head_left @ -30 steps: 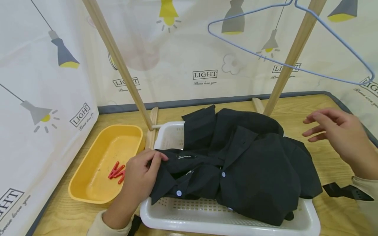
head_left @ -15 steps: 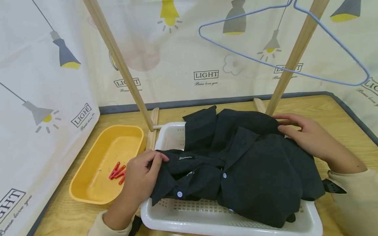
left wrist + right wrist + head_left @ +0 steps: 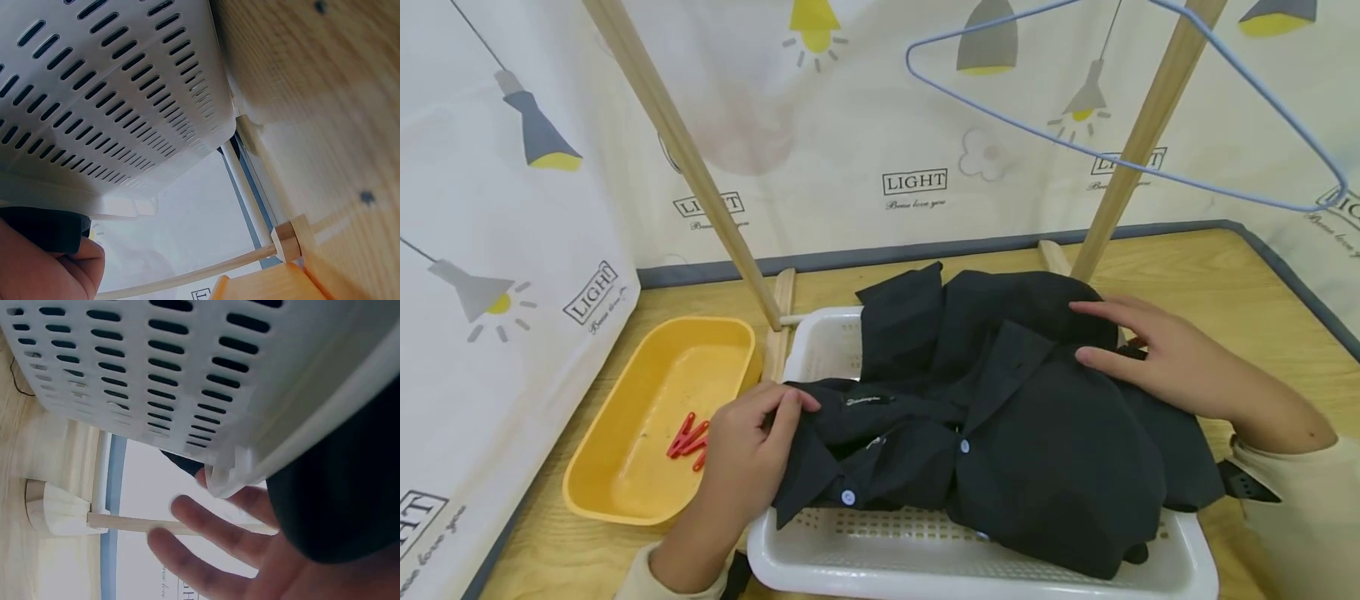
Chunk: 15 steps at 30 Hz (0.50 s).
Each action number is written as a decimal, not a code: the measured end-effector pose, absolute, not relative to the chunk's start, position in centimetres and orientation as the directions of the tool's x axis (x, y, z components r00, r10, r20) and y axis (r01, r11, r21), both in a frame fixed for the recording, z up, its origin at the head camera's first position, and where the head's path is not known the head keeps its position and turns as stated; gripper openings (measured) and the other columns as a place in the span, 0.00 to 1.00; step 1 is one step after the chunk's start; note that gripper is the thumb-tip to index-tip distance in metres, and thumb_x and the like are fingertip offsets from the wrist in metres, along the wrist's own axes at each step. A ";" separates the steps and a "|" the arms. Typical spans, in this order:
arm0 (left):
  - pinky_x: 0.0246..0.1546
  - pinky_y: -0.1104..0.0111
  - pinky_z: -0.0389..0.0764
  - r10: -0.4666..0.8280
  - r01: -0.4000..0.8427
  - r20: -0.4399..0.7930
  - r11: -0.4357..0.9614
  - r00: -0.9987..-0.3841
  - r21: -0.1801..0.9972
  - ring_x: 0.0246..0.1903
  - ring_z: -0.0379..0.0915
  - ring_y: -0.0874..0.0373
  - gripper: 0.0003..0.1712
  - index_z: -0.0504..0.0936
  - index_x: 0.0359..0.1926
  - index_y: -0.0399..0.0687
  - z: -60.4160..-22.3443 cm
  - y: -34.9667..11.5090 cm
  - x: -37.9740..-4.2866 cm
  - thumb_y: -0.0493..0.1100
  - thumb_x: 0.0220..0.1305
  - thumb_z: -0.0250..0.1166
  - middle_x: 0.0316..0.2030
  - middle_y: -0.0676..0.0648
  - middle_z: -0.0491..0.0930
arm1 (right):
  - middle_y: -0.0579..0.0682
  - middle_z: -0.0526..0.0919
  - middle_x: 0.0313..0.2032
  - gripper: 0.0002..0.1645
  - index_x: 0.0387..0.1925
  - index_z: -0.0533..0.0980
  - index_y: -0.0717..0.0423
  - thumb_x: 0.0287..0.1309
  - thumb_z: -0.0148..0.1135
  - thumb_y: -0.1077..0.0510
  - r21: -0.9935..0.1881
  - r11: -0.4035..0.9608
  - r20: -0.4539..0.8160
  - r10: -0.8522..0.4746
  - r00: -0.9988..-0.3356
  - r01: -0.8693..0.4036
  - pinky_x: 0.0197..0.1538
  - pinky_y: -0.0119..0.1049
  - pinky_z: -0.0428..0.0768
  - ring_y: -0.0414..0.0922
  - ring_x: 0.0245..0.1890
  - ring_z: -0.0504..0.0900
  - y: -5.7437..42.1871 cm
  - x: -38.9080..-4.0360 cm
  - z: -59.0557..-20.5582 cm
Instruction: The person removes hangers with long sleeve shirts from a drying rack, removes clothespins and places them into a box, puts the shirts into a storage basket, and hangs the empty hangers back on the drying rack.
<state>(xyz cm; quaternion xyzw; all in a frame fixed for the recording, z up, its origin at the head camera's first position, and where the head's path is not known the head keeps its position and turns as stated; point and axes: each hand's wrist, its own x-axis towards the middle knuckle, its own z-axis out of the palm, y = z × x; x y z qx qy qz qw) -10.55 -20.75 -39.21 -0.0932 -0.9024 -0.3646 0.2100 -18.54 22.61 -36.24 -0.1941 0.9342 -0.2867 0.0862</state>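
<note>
A black button shirt (image 3: 1060, 450) lies bunched in a white perforated basket (image 3: 850, 575), its collar toward the left. My left hand (image 3: 748, 450) pinches the collar between thumb and fingers at the basket's left side; in the left wrist view, its curled fingers (image 3: 81, 269) show beside the dark cloth (image 3: 44, 226). My right hand (image 3: 1187, 358) is over the shirt's right part, thumb and index finger spread and reaching left across the cloth. From the right wrist view, the lower fingers (image 3: 212, 528) extend loosely outside the basket, near its rim.
Left of the basket stands a yellow tub (image 3: 658, 333) with red clothespins (image 3: 685, 437). A blue wire hanger (image 3: 1030, 129) hangs at upper right, before one post (image 3: 1142, 158) of a wooden rack. The other post (image 3: 692, 175) rises behind the tub. Printed fabric walls enclose the table.
My right hand has come in from the right side, first to the shirt's right edge, then further left over the cloth. The left hand keeps its pinch on the collar.
</note>
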 end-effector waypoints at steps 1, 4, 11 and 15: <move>0.32 0.77 0.73 0.015 0.325 0.452 0.716 -0.892 0.618 0.29 0.76 0.65 0.15 0.86 0.29 0.58 -39.2 -20.8 -10.5 0.40 0.72 0.59 0.28 0.58 0.84 | 0.64 0.58 0.74 0.41 0.75 0.60 0.45 0.67 0.61 0.42 -0.554 0.769 -0.054 -0.416 -0.908 -0.319 0.59 0.58 0.71 0.62 0.69 0.63 22.5 -18.5 -36.2; 0.33 0.78 0.73 0.012 0.328 0.457 0.712 -0.890 0.620 0.30 0.77 0.65 0.15 0.86 0.29 0.58 -39.1 -20.8 -10.4 0.40 0.71 0.59 0.28 0.57 0.84 | 0.66 0.55 0.75 0.46 0.75 0.60 0.48 0.61 0.66 0.41 -0.518 0.777 -0.034 -0.437 -0.899 -0.358 0.62 0.69 0.63 0.68 0.72 0.57 21.9 -18.2 -36.2; 0.31 0.76 0.73 0.012 0.322 0.450 0.715 -0.893 0.620 0.29 0.75 0.65 0.15 0.86 0.29 0.57 -39.0 -20.7 -10.4 0.39 0.71 0.59 0.28 0.57 0.84 | 0.65 0.73 0.65 0.38 0.66 0.73 0.54 0.53 0.75 0.55 -0.401 0.723 0.200 -0.531 -0.823 -0.563 0.61 0.63 0.70 0.64 0.66 0.70 20.6 -17.3 -36.3; 0.30 0.74 0.74 0.014 0.321 0.448 0.719 -0.894 0.617 0.29 0.75 0.65 0.15 0.86 0.29 0.57 -39.1 -20.7 -10.5 0.40 0.71 0.58 0.28 0.57 0.84 | 0.59 0.83 0.55 0.34 0.60 0.79 0.52 0.49 0.76 0.65 -0.317 0.672 0.314 -0.592 -0.743 -0.669 0.52 0.55 0.80 0.58 0.55 0.82 20.0 -16.9 -36.3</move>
